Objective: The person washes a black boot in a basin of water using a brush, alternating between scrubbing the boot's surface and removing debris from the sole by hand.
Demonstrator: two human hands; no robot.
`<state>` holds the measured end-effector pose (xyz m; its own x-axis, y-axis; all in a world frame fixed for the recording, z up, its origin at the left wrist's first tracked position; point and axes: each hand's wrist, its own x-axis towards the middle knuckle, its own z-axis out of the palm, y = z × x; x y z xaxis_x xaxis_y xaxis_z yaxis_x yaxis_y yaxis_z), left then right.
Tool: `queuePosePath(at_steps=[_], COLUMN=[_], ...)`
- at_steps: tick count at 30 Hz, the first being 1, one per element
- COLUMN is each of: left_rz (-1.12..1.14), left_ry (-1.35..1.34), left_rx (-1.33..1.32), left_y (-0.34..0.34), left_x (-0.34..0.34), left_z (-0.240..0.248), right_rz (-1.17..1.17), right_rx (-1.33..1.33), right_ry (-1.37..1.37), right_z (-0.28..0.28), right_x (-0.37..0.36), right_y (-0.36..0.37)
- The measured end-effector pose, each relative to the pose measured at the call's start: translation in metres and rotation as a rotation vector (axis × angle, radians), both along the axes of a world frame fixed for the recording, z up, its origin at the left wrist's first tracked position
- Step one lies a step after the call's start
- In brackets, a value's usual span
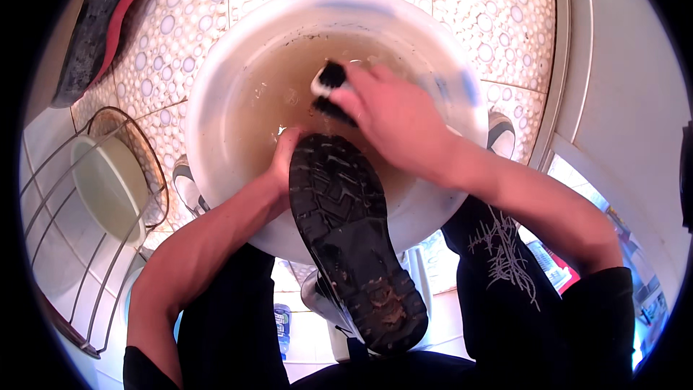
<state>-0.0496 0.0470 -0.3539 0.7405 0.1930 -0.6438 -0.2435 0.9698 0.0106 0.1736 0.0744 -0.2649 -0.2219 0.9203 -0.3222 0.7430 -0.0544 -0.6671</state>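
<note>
A shoe (pixel 339 209) with a black treaded sole turned up lies slantwise over the near rim of a large white basin (pixel 216 94). Brown dirt sticks in the tread of its heel, which points toward me. My left hand (pixel 284 162) grips the shoe's toe end from the left side, with most of its fingers hidden behind the sole. Just beyond the toe, over the water, my right hand (pixel 393 112) is closed around a small black-and-white brush (pixel 332 76). Murky brown water (pixel 260 87) with some bubbles fills the basin's bottom.
A wire rack (pixel 94 274) with a pale green bowl (pixel 115 184) stands at the left. A dark, red-edged object (pixel 97 36) is at the upper left. The floor has pebble-patterned tiles (pixel 498 22). A bottle (pixel 282 328) stands below the basin, and a pale panel (pixel 621 65) rises at the right.
</note>
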Motion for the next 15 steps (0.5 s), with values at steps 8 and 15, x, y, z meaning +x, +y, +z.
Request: queuePosePath(at_steps=[8,15], left_rz=[-0.052,-0.020], left_ry=[0.499,0.874], left_rx=[-0.265,-0.204], left_y=[0.004,0.017], left_x=[0.024,0.035], left_z=[0.029,0.048], right_rz=[-0.212,-0.086], right_rx=[-0.143,0.129], right_ry=[-0.024,-0.092], right_z=[-0.023,0.014], right_x=[0.009,0.014], right_y=[-0.005,0.001])
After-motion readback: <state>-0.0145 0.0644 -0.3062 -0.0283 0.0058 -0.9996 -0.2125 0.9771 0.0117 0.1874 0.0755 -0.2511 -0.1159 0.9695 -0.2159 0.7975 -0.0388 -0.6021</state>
